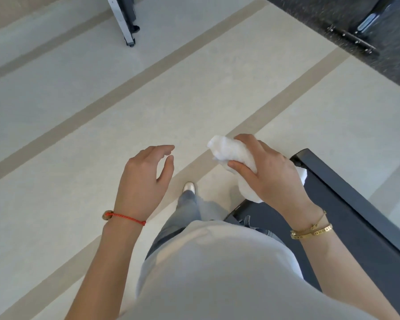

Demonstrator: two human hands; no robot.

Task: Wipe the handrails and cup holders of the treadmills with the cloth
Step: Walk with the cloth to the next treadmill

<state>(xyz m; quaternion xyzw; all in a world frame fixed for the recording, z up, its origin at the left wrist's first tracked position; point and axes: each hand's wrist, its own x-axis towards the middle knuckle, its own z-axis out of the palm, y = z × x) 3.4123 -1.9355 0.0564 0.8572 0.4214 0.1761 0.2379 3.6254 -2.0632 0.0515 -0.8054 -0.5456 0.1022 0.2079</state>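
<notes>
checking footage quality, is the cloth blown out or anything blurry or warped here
Head view: the white cloth in the right hand is overexposed, folds barely readable; floor stripes bow from wide-angle distortion; the left hand looks sharp; lighting soft, shadows faint.

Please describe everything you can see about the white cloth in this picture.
The cloth is white and looks soft and fluffy, like terry or microfibre. It is bunched into a loose roll, not spread flat. The right hand grips it around the middle, thumb underneath, so one rounded end sticks out toward the left hand, which does not touch it. Other folds hang below the palm, above the dark treadmill frame.
</notes>
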